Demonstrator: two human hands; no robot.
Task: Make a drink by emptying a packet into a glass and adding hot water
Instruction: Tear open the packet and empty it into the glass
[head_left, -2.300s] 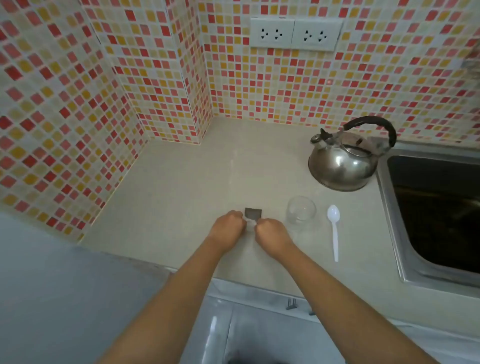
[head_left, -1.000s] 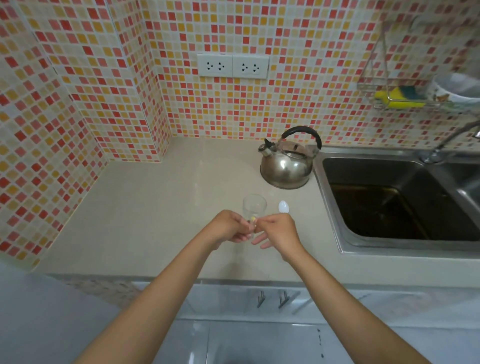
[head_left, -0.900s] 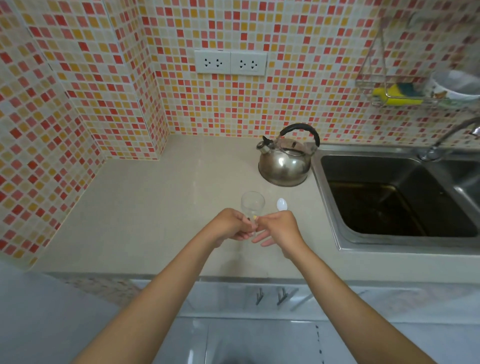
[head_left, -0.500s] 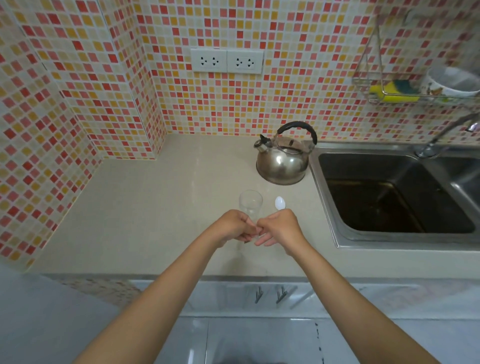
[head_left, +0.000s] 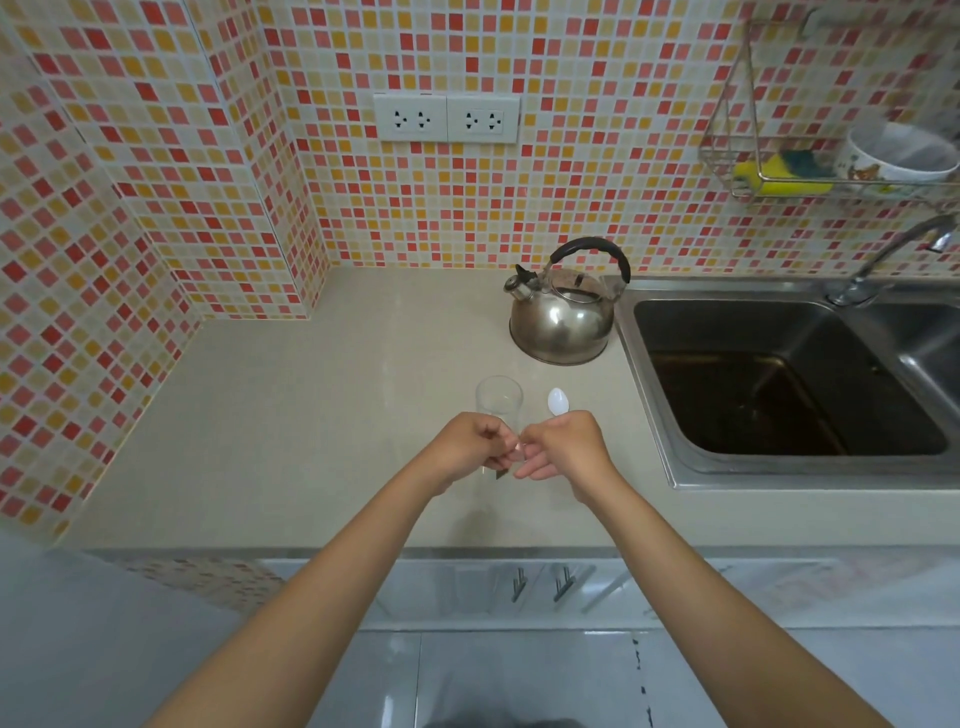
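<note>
A clear empty glass (head_left: 497, 401) stands upright on the beige counter (head_left: 291, 431). Just in front of it, my left hand (head_left: 470, 448) and my right hand (head_left: 563, 442) meet and pinch a small packet (head_left: 511, 457) between their fingertips; only a sliver of the packet shows. A steel kettle (head_left: 563, 317) with a black handle sits behind the glass, beside the sink. A white plastic spoon (head_left: 558, 401) lies right of the glass, its handle hidden under my right hand.
A steel sink (head_left: 779, 384) with a tap (head_left: 893, 254) fills the right side. A wire rack (head_left: 831, 171) on the tiled wall holds a sponge and a bowl. Wall sockets (head_left: 447, 118) sit above the counter. Tiled walls close the left and back.
The packet was lifted off the counter and brought up in front of the glass. Both hands have stayed together on it, shifting only slightly in the last second.
</note>
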